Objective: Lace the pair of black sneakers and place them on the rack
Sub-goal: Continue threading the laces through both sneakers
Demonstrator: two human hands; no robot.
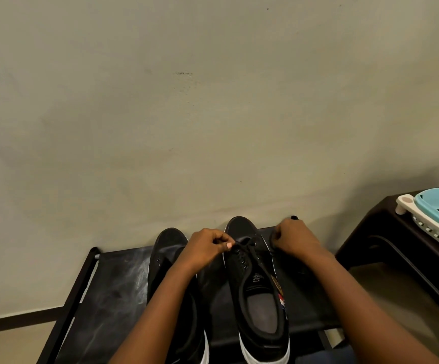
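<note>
Taking the rack (113, 290) as the landmark: both sneakers already stand on its top shelf, toes to the wall. The right sneaker (257, 290) sits at the shelf's middle, the left sneaker (171, 279) just beside it toward the rack's left end.

At the right sneaker's lower eyelets the left hand (208, 248) pinches one end of the lace (250, 252) between thumb and fingertips. The right hand (294, 239), over the shoe's far side, is curled round the other end, drawn out sideways.

Risks, as I judge them: uneven pulling could drag one end back through its eyelet, or leave one tail too short to tie. A hard tug could slide the shoe across the shelf or knock it into its neighbour. Black lace on black canvas makes a skipped eyelet easy to miss. The left sneaker's eyelets look empty, so much remains.

Beyond the rack's right end, a blue basket (433, 206) rests on a dark stand (365, 232); something dark lies inside, too unclear to name.
</note>
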